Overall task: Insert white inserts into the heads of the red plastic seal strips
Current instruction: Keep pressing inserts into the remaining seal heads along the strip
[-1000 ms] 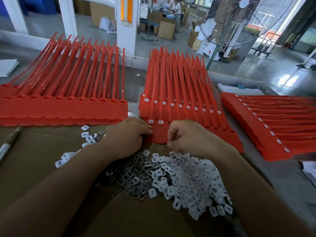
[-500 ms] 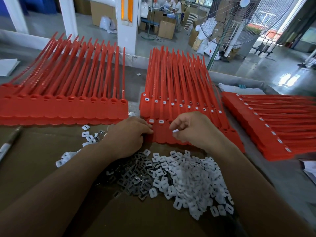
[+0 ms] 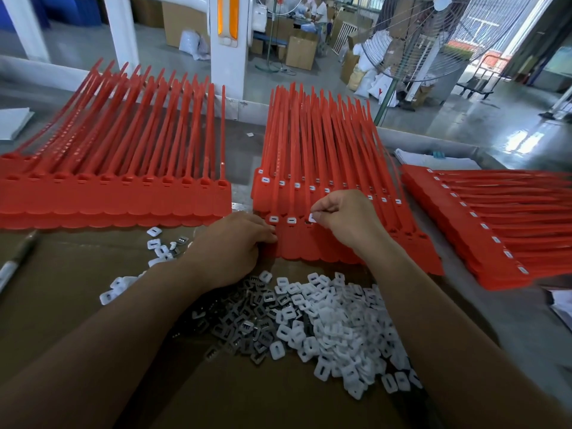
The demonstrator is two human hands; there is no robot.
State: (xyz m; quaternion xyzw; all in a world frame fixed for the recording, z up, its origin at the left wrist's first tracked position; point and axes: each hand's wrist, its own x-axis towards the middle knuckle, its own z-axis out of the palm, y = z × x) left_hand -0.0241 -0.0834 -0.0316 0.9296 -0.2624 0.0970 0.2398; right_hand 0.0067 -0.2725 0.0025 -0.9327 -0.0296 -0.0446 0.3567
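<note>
A sheet of red seal strips [image 3: 305, 243] lies in front of me on top of the middle stack, its two leftmost heads holding white inserts. My right hand [image 3: 346, 218] pinches one white insert [image 3: 312, 217] at the third head of that sheet. My left hand [image 3: 229, 249] grips the sheet's left edge with curled fingers. A heap of loose white inserts [image 3: 334, 326] lies on the cardboard below both hands.
A stack of red strips with bare heads [image 3: 114, 193] lies at the left, and a stack with inserts fitted [image 3: 495, 224] at the right. A pen [image 3: 15, 261] lies at the left edge. A few stray inserts [image 3: 158, 246] lie beside my left hand.
My right hand has lifted off the insert heap with one insert and moved up and left to the third head of the front sheet. My left hand has stayed put.
</note>
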